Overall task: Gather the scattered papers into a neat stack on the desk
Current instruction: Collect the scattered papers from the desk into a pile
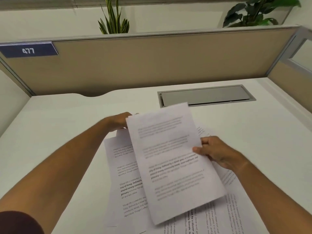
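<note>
My right hand [217, 153] pinches the right edge of a printed sheet [170, 159] that is raised and tilted over the white desk [59, 129]. My left hand [119, 121] reaches behind that sheet's upper left corner and grips the top of a second printed sheet [123, 179] that lies beneath it. More printed papers [217, 217] lie flat at the lower right, turned sideways and partly covered by the raised sheet.
A grey cable-tray lid [206, 96] is set into the desk behind the papers. A beige partition [152, 65] with a blue "477" label [28, 50] closes the back, with plants [113, 19] above it. A side panel [293, 81] stands at the right.
</note>
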Motion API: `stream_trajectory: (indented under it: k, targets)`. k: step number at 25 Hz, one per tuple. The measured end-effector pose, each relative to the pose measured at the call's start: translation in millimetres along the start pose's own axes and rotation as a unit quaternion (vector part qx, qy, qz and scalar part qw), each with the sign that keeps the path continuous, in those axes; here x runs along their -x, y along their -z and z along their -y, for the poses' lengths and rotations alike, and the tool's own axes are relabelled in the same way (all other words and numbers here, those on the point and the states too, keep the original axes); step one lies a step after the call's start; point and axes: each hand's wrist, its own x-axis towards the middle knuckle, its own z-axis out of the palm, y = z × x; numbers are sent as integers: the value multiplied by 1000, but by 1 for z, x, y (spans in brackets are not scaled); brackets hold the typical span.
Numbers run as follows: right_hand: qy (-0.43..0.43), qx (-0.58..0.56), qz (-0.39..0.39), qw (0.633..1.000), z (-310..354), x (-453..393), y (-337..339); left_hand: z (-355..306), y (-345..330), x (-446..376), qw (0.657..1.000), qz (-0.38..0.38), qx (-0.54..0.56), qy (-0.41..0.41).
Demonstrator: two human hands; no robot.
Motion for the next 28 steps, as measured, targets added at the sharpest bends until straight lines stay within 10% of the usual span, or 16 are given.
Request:
stream_trajectory:
  k: [5,10,15,24,28]
  targets:
    - [-78,40,7,996,-21,-8,-27,-4,10,-4,990,42,58,125]
    - [-53,31,-11,998,-24,-12,-56,-7,-9,-3,974,-5,-225,16]
    - [72,135,-60,986,5,-14,-64,-43,9,28,966,-78,-230,-89]
    - [218,-41,-1,975,71,-26,-79,-116,53,109,948,-171,-180,-202]
    - [285,-96,-6,954,98,-20,-78,-111,75,139,864,-411,-149,-251]
